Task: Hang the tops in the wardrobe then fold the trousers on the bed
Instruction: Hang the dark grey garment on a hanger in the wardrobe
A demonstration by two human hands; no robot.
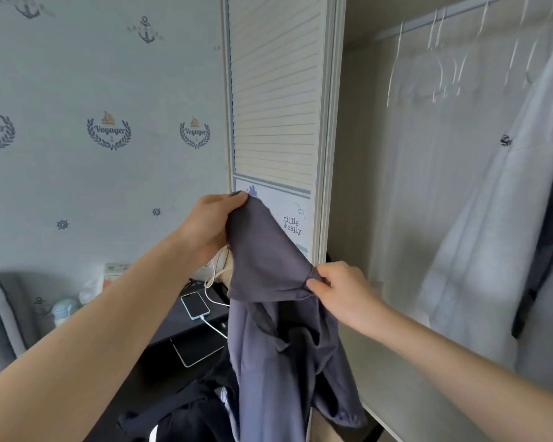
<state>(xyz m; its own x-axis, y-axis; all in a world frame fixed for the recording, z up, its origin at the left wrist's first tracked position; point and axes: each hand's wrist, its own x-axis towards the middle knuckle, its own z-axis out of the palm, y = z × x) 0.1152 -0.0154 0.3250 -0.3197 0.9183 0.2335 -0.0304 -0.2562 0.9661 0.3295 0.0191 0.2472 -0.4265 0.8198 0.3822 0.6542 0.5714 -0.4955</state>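
A: Hands?
B: Both on the grey top. Left hand grips its upper edge, fingers curled over the fabric. Right hand pinches a bunched bit lower down, on the top's right side.

A: Where's the top?
B: Held up in the air, stretched between the two hands, the rest hanging down below them. It's in front of the wardrobe's louvred door, at the door's lower panel.

A: Wardrobe itself?
B: Open, right of the top. Rail up high with empty hangers, blurred. A pale shirt hangs at the far right, something dark behind it; can't tell what.

A: Left of the top?
B: Dark tabletop just behind and left of the top. Phone on it, face up, white cable plugged in. A flat tablet-like slab just below the phone.

A: Under the top?
B: Dark clothes piled below, left of the hanging fabric. Can't tell which garments.

A: Further left?
B: Wallpaper with anchor and "Voyager" prints. Grey cushion at the far-left edge.
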